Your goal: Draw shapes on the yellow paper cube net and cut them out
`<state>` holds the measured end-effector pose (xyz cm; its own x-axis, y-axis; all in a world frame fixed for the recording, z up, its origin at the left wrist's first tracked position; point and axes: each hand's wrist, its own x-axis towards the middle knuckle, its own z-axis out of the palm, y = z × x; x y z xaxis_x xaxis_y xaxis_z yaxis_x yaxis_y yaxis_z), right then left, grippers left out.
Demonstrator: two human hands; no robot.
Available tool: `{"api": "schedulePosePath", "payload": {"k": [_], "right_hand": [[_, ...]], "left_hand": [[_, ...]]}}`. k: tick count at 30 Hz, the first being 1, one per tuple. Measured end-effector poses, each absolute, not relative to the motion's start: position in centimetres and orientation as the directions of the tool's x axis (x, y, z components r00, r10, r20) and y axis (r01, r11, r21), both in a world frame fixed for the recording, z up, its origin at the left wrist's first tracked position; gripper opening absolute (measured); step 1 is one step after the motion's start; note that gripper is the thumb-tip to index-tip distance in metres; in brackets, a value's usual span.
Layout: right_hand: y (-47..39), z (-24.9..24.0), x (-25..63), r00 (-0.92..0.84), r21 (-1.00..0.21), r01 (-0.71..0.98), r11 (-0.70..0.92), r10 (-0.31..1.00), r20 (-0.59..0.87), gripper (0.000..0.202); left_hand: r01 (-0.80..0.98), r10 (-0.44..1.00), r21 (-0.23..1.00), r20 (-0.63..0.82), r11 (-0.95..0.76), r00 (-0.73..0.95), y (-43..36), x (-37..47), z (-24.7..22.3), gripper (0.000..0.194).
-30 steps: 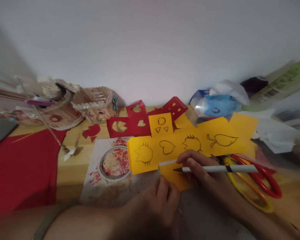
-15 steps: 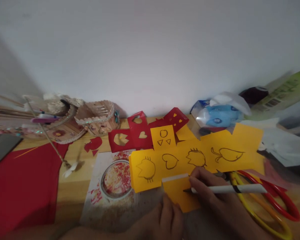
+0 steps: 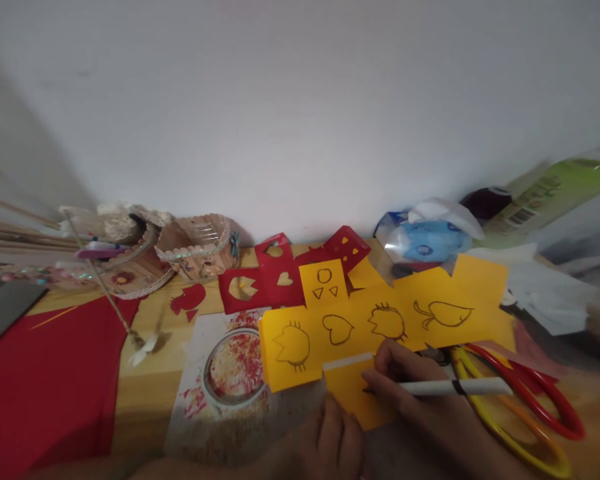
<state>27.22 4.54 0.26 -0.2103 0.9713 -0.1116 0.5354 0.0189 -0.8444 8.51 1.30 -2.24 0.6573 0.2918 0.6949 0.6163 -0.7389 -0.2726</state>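
My right hand (image 3: 415, 393) is closed round a white marker (image 3: 455, 387), its dark tip at a small yellow paper (image 3: 347, 390) with a white strip along its top edge. Curled fingers of my left hand (image 3: 330, 437) rest at the lower left of that paper. Just beyond lies a long folded yellow paper (image 3: 363, 307) with drawn outlines: spiky-edged shapes, a heart and a leaf-like shape with a tail. A smaller yellow square (image 3: 324, 283) bears a circle and two triangles.
Scissors (image 3: 540, 393) with red and yellow handles lie at right. Red cut-out papers (image 3: 280, 279) and decorated baskets (image 3: 200, 250) stand near the wall. A stained sheet with a ring (image 3: 207, 373) and red paper (image 3: 55, 380) are at left. A blue packet (image 3: 433, 240) sits behind.
The view has shifted slightly, so most things at right appear further left. My right hand's fingers and the marker tip have moved a little left and down over the small yellow paper.
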Motion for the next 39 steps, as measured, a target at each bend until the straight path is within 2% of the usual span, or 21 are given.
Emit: {"api": "schedulePosePath", "payload": {"k": [3, 11, 19, 22, 24, 26, 29, 32, 36, 39], "right_hand": [[4.3, 0.5, 27.1, -0.218, -0.829, 0.558, 0.042, 0.971, -0.098, 0.023], [4.4, 0.9, 27.2, -0.238, -0.819, 0.571, 0.061, 0.967, -0.094, 0.031], [4.5, 1.6, 26.7, -0.258, -0.822, 0.559, 0.104, 0.965, -0.053, 0.028], [4.6, 2.0, 26.8, -0.253, -0.803, 0.573, 0.163, 0.967, 0.016, 0.025], [4.8, 2.2, 27.2, -0.225, -0.753, 0.611, 0.245, 0.966, 0.131, 0.019], [5.0, 2.0, 27.6, -0.206, -0.65, 0.677, 0.345, 0.937, 0.283, 0.008], [5.3, 1.2, 27.9, -0.348, -0.472, 0.699, 0.538, 0.832, 0.433, 0.015], [5.3, 0.7, 27.6, -0.526, -0.377, 0.606, 0.701, 0.708, 0.472, 0.022], [5.2, 0.6, 27.3, -0.589, -0.354, 0.602, 0.716, 0.697, 0.41, 0.025], [5.5, 0.2, 27.7, -0.576, -0.264, 0.636, 0.726, 0.673, 0.463, 0.022]], "left_hand": [[0.638, 0.293, -0.262, 0.721, -0.724, 0.628, 1.4, 8.7, -2.6, 0.048], [0.639, 0.277, -0.29, 0.721, -0.712, 0.635, 1.4, 8.6, -1.6, 0.045], [0.651, 0.391, -0.254, 0.627, -0.716, 0.674, 1.5, 8.0, -0.1, 0.023], [0.666, 0.427, -0.221, 0.617, -0.712, 0.661, 1.7, 8.0, 0.1, 0.018], [0.66, 0.438, -0.222, 0.593, -0.718, 0.676, 1.8, 8.0, 0.1, 0.014], [0.649, 0.437, -0.238, 0.57, -0.723, 0.696, 1.9, 7.9, 0.1, 0.01], [0.653, 0.438, -0.253, 0.566, -0.714, 0.698, 2.0, 7.9, 0.1, 0.013], [0.66, 0.445, -0.248, 0.569, -0.709, 0.692, 1.9, 7.9, 0.3, 0.01], [0.665, 0.464, -0.247, 0.549, -0.705, 0.695, 1.8, 8.0, 0.6, 0.007], [0.676, 0.48, -0.263, 0.534, -0.689, 0.696, 1.6, 8.0, 0.6, 0.007]]}}
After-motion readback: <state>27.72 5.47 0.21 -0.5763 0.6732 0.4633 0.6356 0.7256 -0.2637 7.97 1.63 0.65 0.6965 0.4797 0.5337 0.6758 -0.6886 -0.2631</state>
